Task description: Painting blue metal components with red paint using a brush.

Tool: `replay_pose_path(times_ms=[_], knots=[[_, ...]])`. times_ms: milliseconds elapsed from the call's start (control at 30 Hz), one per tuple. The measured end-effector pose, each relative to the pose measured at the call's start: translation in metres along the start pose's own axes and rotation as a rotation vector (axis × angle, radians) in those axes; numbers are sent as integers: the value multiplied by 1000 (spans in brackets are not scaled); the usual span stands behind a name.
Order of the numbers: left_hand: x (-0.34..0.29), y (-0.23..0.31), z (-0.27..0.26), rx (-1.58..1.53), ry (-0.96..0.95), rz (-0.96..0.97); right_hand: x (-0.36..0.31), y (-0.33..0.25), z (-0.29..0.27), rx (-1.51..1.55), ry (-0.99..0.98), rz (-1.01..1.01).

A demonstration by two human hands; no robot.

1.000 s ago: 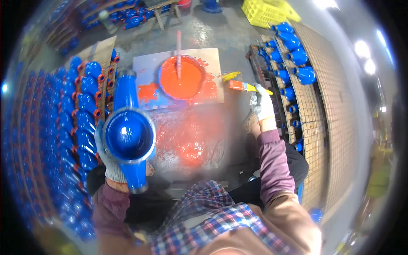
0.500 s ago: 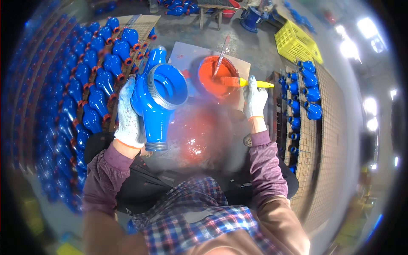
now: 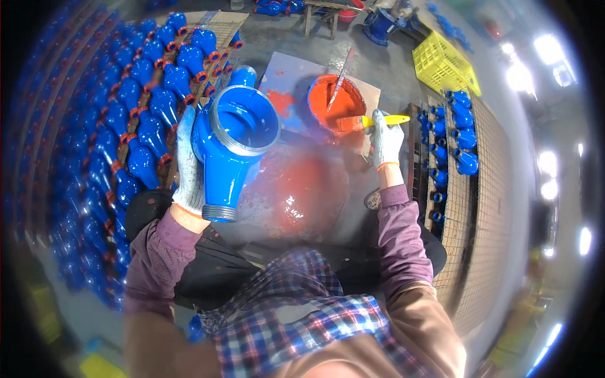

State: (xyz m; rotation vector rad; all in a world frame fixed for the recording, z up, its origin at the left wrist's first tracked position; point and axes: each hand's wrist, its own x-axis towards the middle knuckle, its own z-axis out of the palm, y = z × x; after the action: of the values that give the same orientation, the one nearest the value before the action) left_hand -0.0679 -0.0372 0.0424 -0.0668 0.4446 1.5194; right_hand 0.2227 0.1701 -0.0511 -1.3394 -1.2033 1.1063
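Note:
My left hand [image 3: 189, 167], in a white knit glove with an orange cuff, grips a glossy blue metal pipe fitting [image 3: 216, 176] by its left side. The fitting has a wide round opening facing up and bare threaded ends; the fingers behind it are hidden. My right hand [image 3: 386, 143], gloved alike, is closed round a paintbrush [image 3: 386, 120] with a yellow handle. Its bristles, covered in orange-red paint, point left at the near right rim of the paint bucket [image 3: 360, 104]. Another brush [image 3: 341, 79] stands leaning in the orange-red paint.
Many blue fittings with red ends [image 3: 164, 104] stand in rows on racks to the left. More blue fittings [image 3: 465, 138] line a mesh rack at right. A yellow crate [image 3: 444, 66] sits beyond it. The bucket rests on a paint-stained cardboard sheet [image 3: 283, 79].
The blue fitting has tilted, so its wide opening faces more upward. My right hand with the brush has shifted slightly right in view, as has the bucket; the view itself moved a little.

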Motion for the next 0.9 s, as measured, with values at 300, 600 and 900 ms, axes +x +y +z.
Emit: replay_pose_path(times_ms=[300, 600, 900], knots=[[1, -1, -24, 228, -76, -23, -7, 5, 10, -127, -48, -227], [18, -4, -53, 311, -44, 78, -2, 22, 16, -707, 49, -463], [20, -41, 2, 1115, -339, 496, -14, 14, -18, -532, 74, -324]])
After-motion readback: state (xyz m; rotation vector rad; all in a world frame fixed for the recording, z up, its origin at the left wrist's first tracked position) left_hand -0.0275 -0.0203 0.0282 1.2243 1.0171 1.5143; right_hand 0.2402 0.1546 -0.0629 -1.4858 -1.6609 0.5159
